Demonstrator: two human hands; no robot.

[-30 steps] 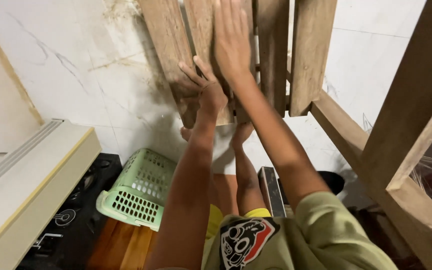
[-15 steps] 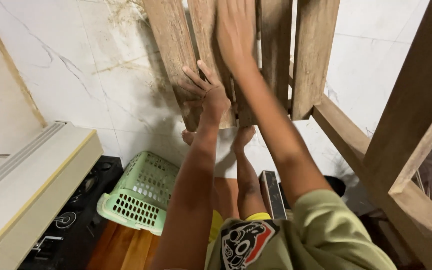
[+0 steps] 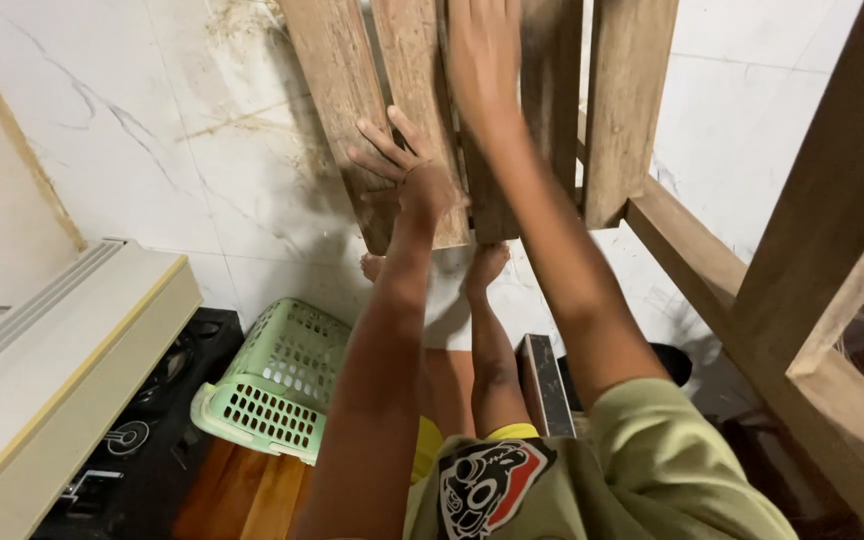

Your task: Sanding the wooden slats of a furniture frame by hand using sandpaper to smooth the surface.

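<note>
The left hand presses spread fingers on the lower end of a weathered wooden slat, gripping nothing. The right hand lies flat, farther up. The slats' long axis runs away from the person, above the white floor.

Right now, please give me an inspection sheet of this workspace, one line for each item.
Surface: white marble-look floor tiles, dusty near the slats.
Job's things: weathered wooden slats, joined to a wooden frame.
Clutter: green plastic basket; black speaker; dark board.
Hands: left hand spread on the slats' lower part; right hand flat higher up.
Cables: nothing seen.
Surroundings: cream ledge; bare feet under the slats.
</note>
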